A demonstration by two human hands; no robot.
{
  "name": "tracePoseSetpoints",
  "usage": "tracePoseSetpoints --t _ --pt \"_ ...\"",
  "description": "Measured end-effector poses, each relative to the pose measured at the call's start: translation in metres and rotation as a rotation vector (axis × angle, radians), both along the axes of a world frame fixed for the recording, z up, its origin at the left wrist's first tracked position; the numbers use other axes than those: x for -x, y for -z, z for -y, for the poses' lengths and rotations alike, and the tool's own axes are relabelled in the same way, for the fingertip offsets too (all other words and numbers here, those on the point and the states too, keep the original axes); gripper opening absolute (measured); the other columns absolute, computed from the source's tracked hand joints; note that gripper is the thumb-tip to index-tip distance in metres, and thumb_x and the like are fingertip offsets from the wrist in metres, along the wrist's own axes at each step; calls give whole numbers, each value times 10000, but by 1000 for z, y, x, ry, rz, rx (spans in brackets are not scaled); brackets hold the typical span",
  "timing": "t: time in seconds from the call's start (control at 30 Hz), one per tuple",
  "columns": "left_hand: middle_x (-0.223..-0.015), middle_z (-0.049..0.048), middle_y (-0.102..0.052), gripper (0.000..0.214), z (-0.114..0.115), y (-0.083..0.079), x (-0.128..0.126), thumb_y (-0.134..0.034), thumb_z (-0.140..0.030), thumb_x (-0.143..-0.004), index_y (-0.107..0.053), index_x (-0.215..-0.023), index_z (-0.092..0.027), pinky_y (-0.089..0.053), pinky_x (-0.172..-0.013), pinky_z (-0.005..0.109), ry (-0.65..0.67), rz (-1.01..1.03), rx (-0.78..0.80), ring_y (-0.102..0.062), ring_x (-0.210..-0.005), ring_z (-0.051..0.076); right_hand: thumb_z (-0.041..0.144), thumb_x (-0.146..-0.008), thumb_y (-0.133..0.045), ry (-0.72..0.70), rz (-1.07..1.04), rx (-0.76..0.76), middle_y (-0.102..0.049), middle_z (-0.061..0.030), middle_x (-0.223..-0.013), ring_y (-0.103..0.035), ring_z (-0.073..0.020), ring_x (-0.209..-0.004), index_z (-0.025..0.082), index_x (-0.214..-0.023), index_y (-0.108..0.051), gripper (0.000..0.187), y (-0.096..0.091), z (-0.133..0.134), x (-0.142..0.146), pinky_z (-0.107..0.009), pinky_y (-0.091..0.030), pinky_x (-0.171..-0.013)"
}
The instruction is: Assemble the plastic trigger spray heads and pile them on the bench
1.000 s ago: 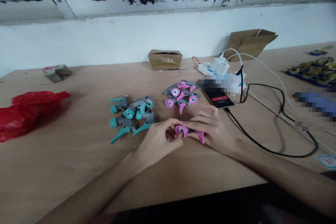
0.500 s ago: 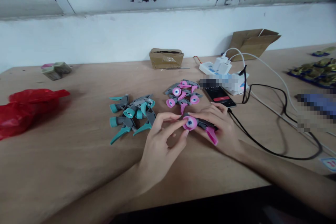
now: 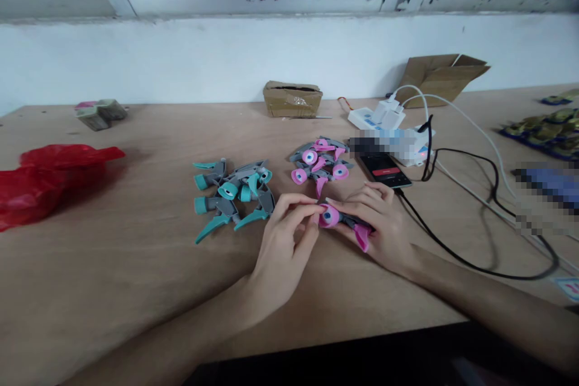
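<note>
Table (image 3: 113, 265) spreads below a person's left hand (image 3: 283, 247) and right hand (image 3: 384, 220), one pink spray head (image 3: 329, 216) between them.

The right is clamped on the gray body (image 3: 355, 224); the left's fingertips (image 3: 319, 210) bunch together at the pink collar, though whether they pinch it cannot be told. A slip looks the likeliest mishap: a slack right palm or a hard push at the collar could twist the piece loose. A red bag (image 3: 49, 184) lies well to the left; an open box (image 3: 429, 85) stands at the back. Teal spray heads (image 3: 228, 191) sit just beside the left hand, a pink pile (image 3: 316, 161) beyond both; a phone (image 3: 384, 170) and its black cable (image 3: 500, 278) crowd the right.
</note>
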State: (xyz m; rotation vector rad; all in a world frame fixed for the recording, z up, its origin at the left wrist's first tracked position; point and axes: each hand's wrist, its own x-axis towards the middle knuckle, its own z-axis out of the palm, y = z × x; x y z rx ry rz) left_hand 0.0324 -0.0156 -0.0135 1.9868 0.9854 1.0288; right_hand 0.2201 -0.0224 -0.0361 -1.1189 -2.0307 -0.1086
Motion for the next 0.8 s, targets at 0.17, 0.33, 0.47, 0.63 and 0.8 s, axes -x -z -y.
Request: tracePoseSetpoints --t 0.17,0.33,0.47,0.63,0.8 --pt "-1049 52 -520 194 -1 -1 0 -455 -192 -899 -635 -971 -214 -573 -712 271 7 58 89 -575 -900 156 304 -826 -593 12 -10 28 -654 8 -800 -596 -160 -782 298 -1155 -574 330 -4 0 4 -405 -317 -900" --pt "-1020 43 -534 201 1 -3 -1 -448 -202 -906 -643 -951 -195 -593 -727 248 19 161 114 -590 -866 133 300 -839 -577 13 -31 34 -658 6 -793 -599 -161 -773 304 -1132 -586 294 -6 0 3 -407 -324 -891" --pt "-1010 42 -533 197 -1 -2 -2 -448 -206 -907 -642 -936 -184 -594 -740 248 37 197 167 -585 -870 128 293 -825 -600 3 -20 54 -649 11 -794 -593 -158 -774 307 -1117 -591 292 -5 0 0 -405 -320 -893" --pt "-1010 48 -529 187 -3 -3 -1 -441 -225 -909 -620 -941 -186 -575 -734 267 85 184 243 -582 -872 139 298 -826 -595 0 0 41 -638 13 -809 -600 -156 -788 303 -1144 -580 318 -5 -1 -1 -406 -305 -912" --pt "-1017 39 -552 105 -4 -4 1 -558 -271 -849 -600 -909 -195 -522 -730 263 67 98 240 -575 -909 157 303 -829 -587 -14 30 44 -651 17 -816 -600 -154 -798 309 -1161 -566 333 -3 -2 -2 -395 -310 -910"
